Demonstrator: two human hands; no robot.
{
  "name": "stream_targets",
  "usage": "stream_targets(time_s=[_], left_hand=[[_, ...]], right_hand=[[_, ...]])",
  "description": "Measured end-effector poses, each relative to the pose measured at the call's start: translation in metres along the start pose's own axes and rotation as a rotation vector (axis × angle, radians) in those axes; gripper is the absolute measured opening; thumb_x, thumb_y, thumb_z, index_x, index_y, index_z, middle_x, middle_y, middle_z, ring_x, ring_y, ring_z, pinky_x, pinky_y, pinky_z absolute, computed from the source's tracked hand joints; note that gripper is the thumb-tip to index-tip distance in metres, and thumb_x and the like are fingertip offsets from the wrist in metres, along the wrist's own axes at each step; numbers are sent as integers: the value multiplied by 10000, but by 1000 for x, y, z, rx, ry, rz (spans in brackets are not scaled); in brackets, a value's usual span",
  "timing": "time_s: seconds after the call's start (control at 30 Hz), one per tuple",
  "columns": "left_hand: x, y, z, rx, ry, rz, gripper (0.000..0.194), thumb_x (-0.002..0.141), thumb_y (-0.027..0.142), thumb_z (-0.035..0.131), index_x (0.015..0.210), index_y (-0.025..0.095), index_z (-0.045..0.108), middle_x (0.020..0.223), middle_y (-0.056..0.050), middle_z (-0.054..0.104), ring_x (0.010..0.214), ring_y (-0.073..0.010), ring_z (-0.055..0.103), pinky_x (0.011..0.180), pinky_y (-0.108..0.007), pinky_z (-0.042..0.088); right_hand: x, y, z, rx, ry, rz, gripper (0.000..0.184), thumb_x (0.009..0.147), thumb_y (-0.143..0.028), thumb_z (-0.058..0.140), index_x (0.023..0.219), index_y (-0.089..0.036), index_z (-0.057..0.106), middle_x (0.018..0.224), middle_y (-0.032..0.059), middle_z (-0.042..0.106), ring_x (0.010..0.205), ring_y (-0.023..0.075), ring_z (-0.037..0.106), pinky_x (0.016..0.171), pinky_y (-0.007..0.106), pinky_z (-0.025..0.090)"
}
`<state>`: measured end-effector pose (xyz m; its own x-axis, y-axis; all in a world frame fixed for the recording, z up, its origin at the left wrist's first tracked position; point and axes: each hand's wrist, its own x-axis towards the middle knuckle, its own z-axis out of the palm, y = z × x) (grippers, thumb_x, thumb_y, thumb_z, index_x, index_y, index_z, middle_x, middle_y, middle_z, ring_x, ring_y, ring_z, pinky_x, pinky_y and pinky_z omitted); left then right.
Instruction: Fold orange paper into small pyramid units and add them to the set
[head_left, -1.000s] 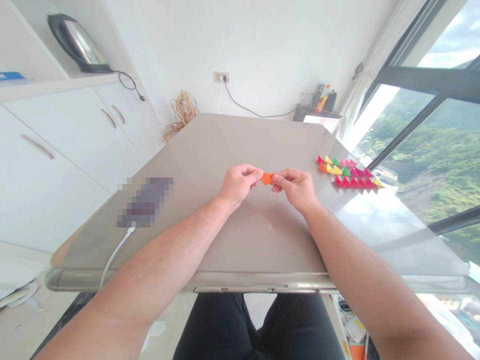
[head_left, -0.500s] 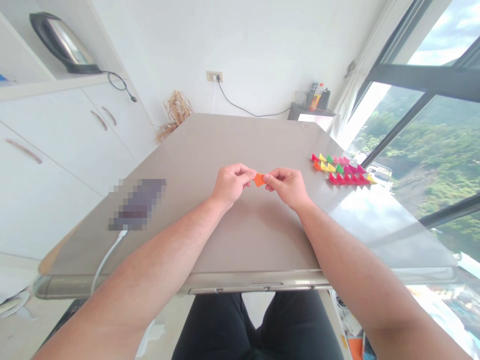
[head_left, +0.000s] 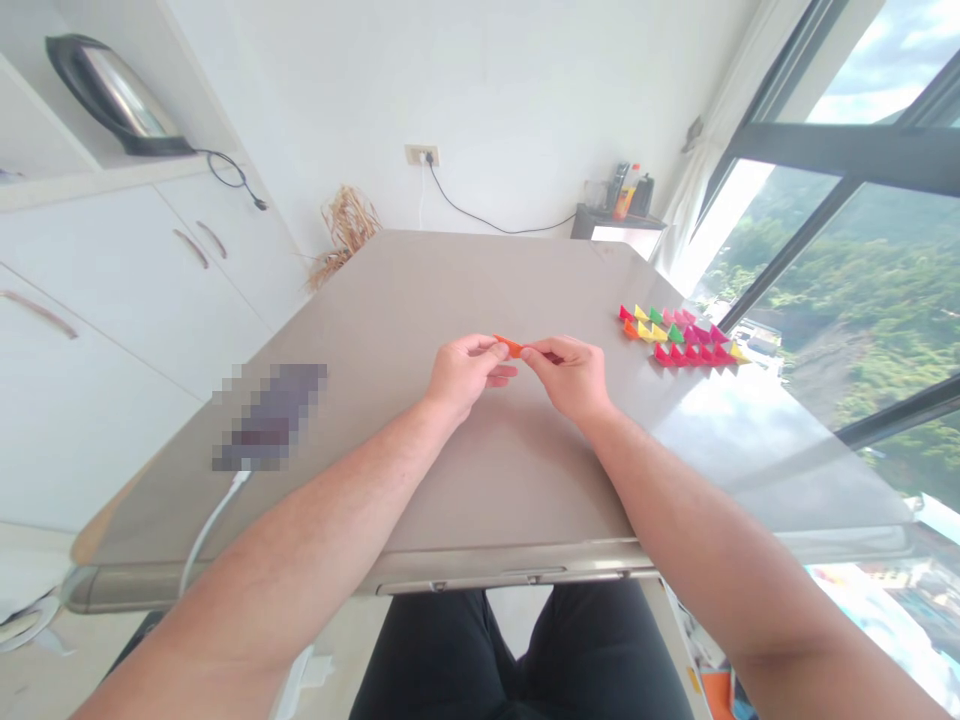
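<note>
A small orange folded paper [head_left: 511,346] is pinched between my two hands, above the middle of the grey-brown table [head_left: 495,480]. My left hand [head_left: 466,372] grips its left end with thumb and forefinger, while the lower fingers stretch out below. At the other end, the thumb and fingers of my right hand [head_left: 568,374] are closed on it. Only a narrow strip of orange shows; the fingers cover the rest. Off to the right stand several folded paper boats [head_left: 684,334] in rows, coloured red, yellow, green, pink, magenta and orange.
A blurred-out dark device [head_left: 274,415] with a white cable [head_left: 214,520] lies at the table's left. An electric kettle [head_left: 124,95] stands on a shelf at upper left. Dried stalks [head_left: 349,230] and a small cabinet with bottles [head_left: 619,230] are beyond the far edge; a window [head_left: 862,250] is on the right.
The orange paper has tipped from showing a pointed flat face to a thin strip. My left hand's lower fingers have spread out. The view has shifted slightly to the right.
</note>
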<state>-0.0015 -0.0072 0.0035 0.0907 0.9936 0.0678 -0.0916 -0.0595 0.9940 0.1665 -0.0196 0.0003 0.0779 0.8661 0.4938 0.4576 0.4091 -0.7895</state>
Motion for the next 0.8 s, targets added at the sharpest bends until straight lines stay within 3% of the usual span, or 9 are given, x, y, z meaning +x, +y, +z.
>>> stream_targets(time_s=[0.17, 0.33, 0.47, 0.63, 0.8], left_hand=[[1, -5, 3, 9, 25, 64, 257, 810, 365, 763, 958, 155, 763, 930, -85, 790, 844, -224, 771, 811, -378, 625], [1, -8, 1, 159, -55, 167, 316, 806, 336, 754, 1057, 148, 792, 1025, -99, 800, 895, -246, 761, 874, -426, 622], [0, -7, -2, 259, -161, 252, 434, 754, 309, 813, 1156, 153, 767, 1086, -101, 795, 998, -273, 752, 975, -433, 575], [0, -7, -4, 260, -153, 259, 514, 717, 322, 856, 1192, 162, 742, 1090, -116, 787, 1020, -295, 747, 944, -442, 580], [0, -6, -4, 199, -142, 238, 468, 703, 319, 875, 1127, 161, 753, 1119, -124, 775, 1035, -289, 737, 952, -459, 574]], right_hand=[[-3, -1, 5, -16, -107, -90, 118, 826, -300, 689, 830, -244, 794, 871, 25, 759, 758, 165, 658, 722, 304, 512], [-1, -5, 1, 46, -151, -2, 184, 831, -331, 681, 698, -215, 733, 814, 21, 757, 788, 172, 666, 753, 310, 511], [3, 0, -1, 144, -169, 118, 179, 773, -370, 742, 739, -194, 733, 788, 23, 748, 725, 166, 657, 736, 326, 529], [5, 5, -2, 267, -233, 197, 238, 743, -399, 780, 827, -178, 746, 797, 38, 745, 681, 158, 655, 658, 312, 551], [3, 0, -1, 223, -190, 190, 189, 770, -363, 734, 825, -182, 730, 772, 34, 740, 688, 164, 671, 647, 310, 546]])
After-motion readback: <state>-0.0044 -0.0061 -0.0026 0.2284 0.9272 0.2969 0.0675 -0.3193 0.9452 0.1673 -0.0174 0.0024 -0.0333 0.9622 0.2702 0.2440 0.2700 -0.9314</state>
